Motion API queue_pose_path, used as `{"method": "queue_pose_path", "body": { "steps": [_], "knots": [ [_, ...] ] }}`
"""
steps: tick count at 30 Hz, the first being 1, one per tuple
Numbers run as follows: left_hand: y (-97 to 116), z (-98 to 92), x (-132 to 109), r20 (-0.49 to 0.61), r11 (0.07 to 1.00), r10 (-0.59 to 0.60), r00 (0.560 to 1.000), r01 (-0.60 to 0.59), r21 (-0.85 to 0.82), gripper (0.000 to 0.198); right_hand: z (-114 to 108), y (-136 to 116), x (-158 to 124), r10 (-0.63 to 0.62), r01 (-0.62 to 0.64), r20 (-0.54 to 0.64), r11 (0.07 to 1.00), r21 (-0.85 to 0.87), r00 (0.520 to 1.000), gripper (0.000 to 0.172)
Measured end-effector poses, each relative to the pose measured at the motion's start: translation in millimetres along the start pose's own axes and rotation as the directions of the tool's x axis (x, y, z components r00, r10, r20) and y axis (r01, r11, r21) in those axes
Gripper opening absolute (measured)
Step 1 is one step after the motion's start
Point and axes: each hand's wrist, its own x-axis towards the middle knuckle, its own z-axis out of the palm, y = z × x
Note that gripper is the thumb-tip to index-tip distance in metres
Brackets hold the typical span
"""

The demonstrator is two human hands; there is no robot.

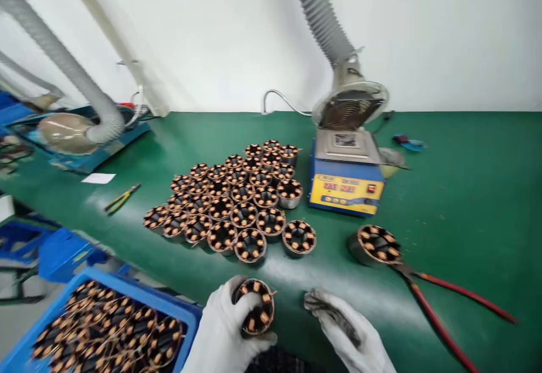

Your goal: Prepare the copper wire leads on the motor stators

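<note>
My left hand (231, 328), in a white glove, grips a round motor stator (254, 314) near the table's front edge. Copper windings ring its dark inside, and my thumb reaches into its opening. My right hand (342, 322), gloved too with darkened fingertips, is to the right of that stator, apart from it. Its fingers are stretched out and it holds nothing. Farther right, another stator (375, 246) sits on the table, tilted, with the jaws of long red-handled pliers (436, 305) against its rim. Just beyond my hands stands a group of similar stators (243, 215).
A blue crate (169, 299) full of wound stators with loose wires is at lower left. A blue-and-yellow machine (347, 187) stands behind, under an exhaust duct (324, 14). Small yellow pliers (122, 199) and white paper (99, 178) lie on the green table (466, 203).
</note>
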Motion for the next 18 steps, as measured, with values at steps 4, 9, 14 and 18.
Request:
{"method": "queue_pose_path", "body": {
  "steps": [4, 9, 14, 18],
  "knots": [
    [35.9, 18.3, 30.7, -0.004, 0.952, 0.305, 0.952, -0.305, -0.009, 0.053, -54.2, -8.2, 1.6, -0.308, 0.086, -0.436, 0.885, -0.458, 0.845, 0.031],
    [74.4, 24.8, 67.2, -0.131, 0.873, 0.459, 0.879, -0.473, -0.118, 0.037, -130.3, -11.3, 16.9, -0.31, -0.402, -0.478, 0.279, -0.872, 0.822, 0.055],
    [90.9, 30.6, 78.6, -0.28, 0.791, 0.51, 0.813, -0.571, -0.219, 0.015, -106.6, 0.3, 20.2, -0.228, -0.475, -0.447, -0.085, -0.876, 0.865, 0.049],
    [95.4, 34.6, 78.7, -0.264, 0.794, 0.464, 0.845, -0.53, -0.3, 0.015, -92.2, 9.5, 10.9, -0.218, -0.534, -0.515, -0.031, -0.845, 0.829, 0.04]
  ]
}}
